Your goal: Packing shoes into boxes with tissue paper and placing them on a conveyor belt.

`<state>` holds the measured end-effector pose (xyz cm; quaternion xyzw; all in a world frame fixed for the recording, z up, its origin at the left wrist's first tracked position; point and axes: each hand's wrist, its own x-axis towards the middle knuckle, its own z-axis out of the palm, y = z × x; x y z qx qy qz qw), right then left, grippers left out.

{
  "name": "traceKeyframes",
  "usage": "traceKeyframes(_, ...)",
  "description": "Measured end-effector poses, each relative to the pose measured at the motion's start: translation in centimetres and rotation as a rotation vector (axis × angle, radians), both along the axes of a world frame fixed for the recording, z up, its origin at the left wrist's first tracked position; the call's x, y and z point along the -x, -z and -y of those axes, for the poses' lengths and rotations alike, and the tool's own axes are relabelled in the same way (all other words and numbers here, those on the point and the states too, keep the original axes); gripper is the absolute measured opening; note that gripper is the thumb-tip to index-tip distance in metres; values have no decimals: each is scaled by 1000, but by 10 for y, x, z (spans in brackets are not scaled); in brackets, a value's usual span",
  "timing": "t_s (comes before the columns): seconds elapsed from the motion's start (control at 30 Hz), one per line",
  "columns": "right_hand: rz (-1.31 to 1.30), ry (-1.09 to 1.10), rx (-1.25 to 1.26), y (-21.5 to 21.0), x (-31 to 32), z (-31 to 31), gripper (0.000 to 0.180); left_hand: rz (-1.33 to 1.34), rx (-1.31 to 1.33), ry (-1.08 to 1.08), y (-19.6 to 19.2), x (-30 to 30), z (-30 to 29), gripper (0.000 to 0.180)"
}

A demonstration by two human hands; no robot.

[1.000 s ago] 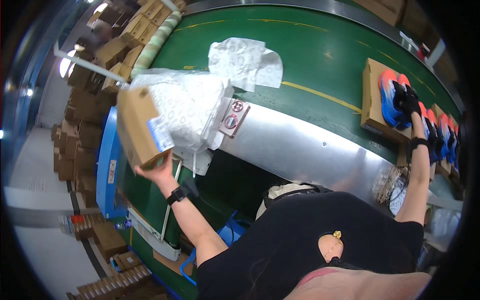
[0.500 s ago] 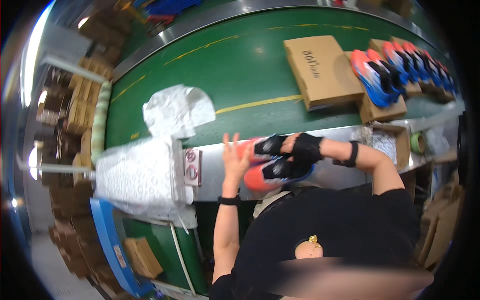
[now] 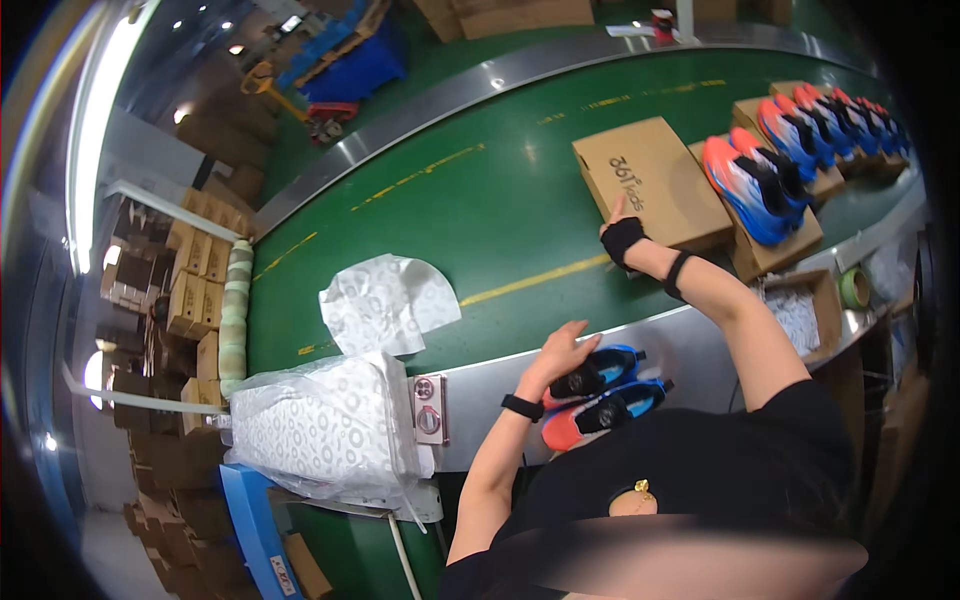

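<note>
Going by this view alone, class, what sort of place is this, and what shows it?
Probably a shoe-packing area in a factory or warehouse: a long green work surface, a row of matching sneakers set on cardboard boxes, and a stack of patterned wrapping paper.

Counting two shoes up close, one brown box at the right hand, one loose printed sheet, one plastic-wrapped stack, one flat pinkish item, one green tape roll. Also two more shoes on the next box over. Can't count the bunched-up row past those.
</note>
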<state>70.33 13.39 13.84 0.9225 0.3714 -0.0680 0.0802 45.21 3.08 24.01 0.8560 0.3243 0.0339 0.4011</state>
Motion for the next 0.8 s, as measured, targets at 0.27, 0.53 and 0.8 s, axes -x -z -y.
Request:
traceKeyframes(0.27,-546,-720,-952,-253,-30,114,44,149,-723,21,-66,-65,-1,49)
traceKeyframes(0.53,-340,-407,-723,-217,-180,215,46,-369,-249,-115,1,28,-20,55)
traceKeyframes(0.8,-217,-272,-815,-237,-90,176,50,286,-453,-405,2,58,-51,32)
